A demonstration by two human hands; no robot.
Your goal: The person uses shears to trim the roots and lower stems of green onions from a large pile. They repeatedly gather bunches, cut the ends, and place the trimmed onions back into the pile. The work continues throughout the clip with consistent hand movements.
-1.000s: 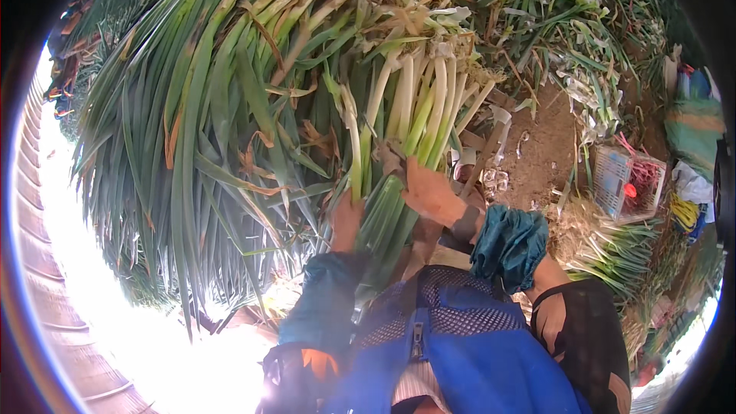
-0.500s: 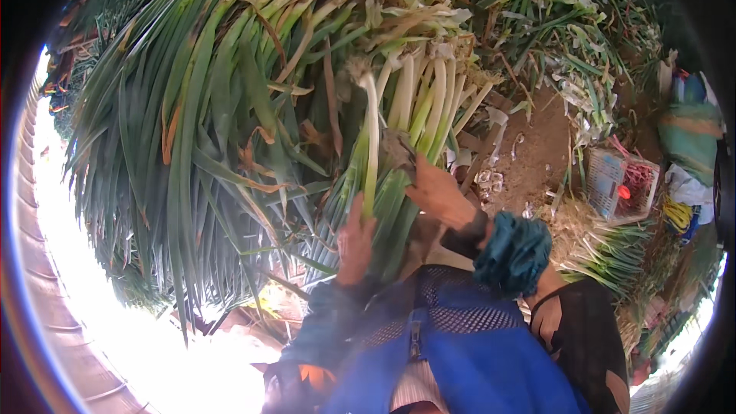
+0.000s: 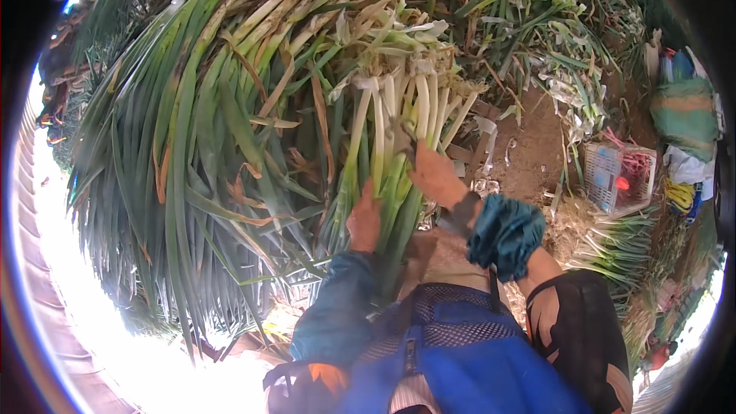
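Observation:
A thick bundle of green onions (image 3: 383, 153) with white stalks and long green leaves stands in front of me. My left hand (image 3: 365, 219) grips the bundle at the green part of the stalks, fingers wrapped around from the left. My right hand (image 3: 434, 176) rests on the stalks from the right, fingers closed around a few of them just below the white ends. A far larger heap of green onions (image 3: 215, 130) spreads to the left and behind.
Bare brown soil (image 3: 537, 146) lies to the right with loose onion trimmings (image 3: 567, 92). A white plastic crate (image 3: 619, 176) stands at the right. Another onion bundle (image 3: 613, 245) lies on the ground below it. Coloured bags (image 3: 682, 115) sit at the far right.
Both hands have shifted along the held bundle: my left hand slid up the green stalks, and my right hand moved higher toward the white ends. The bundle stands more upright.

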